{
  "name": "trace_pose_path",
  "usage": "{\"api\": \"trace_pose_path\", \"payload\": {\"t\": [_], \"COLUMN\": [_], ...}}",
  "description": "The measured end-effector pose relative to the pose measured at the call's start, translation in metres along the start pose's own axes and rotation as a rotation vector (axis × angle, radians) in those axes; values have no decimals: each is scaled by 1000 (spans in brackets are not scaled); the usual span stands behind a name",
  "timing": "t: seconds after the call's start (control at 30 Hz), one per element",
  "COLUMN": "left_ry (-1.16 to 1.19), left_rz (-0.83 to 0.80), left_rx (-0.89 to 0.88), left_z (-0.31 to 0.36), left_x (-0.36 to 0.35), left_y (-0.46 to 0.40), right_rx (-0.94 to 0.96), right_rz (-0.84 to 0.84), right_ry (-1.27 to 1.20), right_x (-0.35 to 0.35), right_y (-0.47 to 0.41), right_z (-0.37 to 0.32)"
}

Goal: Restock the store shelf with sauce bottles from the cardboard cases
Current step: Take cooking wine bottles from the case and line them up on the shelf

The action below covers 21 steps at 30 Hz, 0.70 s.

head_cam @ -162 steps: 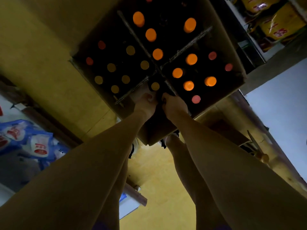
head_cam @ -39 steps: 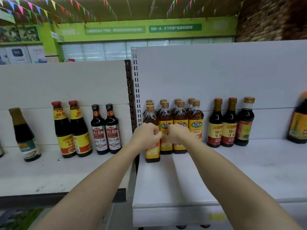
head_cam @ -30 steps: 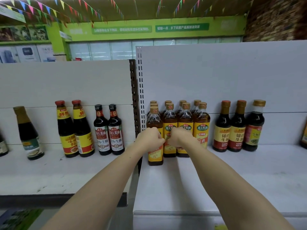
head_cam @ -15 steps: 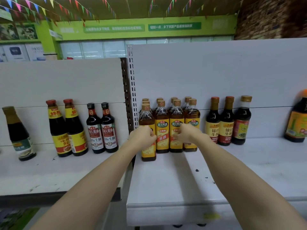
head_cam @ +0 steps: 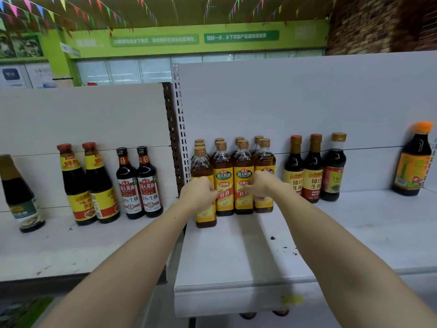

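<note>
Several amber sauce bottles with yellow labels and gold caps stand in rows on the white shelf (head_cam: 236, 256), against its left upright. My left hand (head_cam: 199, 192) grips the front-left amber bottle (head_cam: 201, 165), which stands a little forward of the row. My right hand (head_cam: 260, 185) has its fingers curled round the lower body of the rightmost front amber bottle (head_cam: 266, 159). Two more amber bottles (head_cam: 223, 166) stand between my hands. Both held bottles are upright with their bases on the shelf. No cardboard case is in view.
Three dark soy bottles (head_cam: 313, 166) stand right of the amber group, and an orange-capped dark bottle (head_cam: 413, 162) stands at the far right. The lower left shelf (head_cam: 71, 252) holds several dark sauce bottles (head_cam: 139, 183). A slotted upright (head_cam: 179, 129) divides the shelves.
Earlier both hands reached into a case of bottles; now they hold bottles on the shelf. Over the last second my right hand has shifted right, away from my left.
</note>
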<state>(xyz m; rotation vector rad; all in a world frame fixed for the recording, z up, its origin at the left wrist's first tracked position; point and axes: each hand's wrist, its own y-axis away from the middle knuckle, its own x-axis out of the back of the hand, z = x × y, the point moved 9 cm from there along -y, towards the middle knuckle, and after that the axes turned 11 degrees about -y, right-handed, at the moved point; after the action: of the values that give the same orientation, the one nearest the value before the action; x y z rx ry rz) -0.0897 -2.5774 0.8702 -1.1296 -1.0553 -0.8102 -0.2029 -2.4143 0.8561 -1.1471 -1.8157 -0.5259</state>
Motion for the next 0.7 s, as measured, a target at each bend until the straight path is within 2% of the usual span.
{"api": "trace_pose_path", "payload": {"t": [0.1, 0.23, 0.33, 0.4, 0.47, 0.57, 0.7], "left_ry": [18, 49, 134, 147, 166, 360, 457], "left_rz": [91, 383, 511, 480, 376, 247, 238], "left_rx": [24, 90, 147, 214, 218, 182, 197], "left_z": [-1, -6, -20, -31, -37, -37, -34], "left_x": [14, 55, 75, 76, 67, 49, 47], "left_y": [3, 11, 12, 7, -4, -15, -14], "right_rx": [40, 147, 236, 299, 337, 332, 320], "right_rz": [112, 308, 351, 347, 320, 281, 312], "right_ry": [10, -33, -62, -93, -97, -28, -3], "right_x": [15, 43, 45, 39, 29, 16, 15], "right_y": [1, 10, 15, 13, 7, -1, -4], "right_z": [-4, -29, -53, -67, -77, -85, -85]}}
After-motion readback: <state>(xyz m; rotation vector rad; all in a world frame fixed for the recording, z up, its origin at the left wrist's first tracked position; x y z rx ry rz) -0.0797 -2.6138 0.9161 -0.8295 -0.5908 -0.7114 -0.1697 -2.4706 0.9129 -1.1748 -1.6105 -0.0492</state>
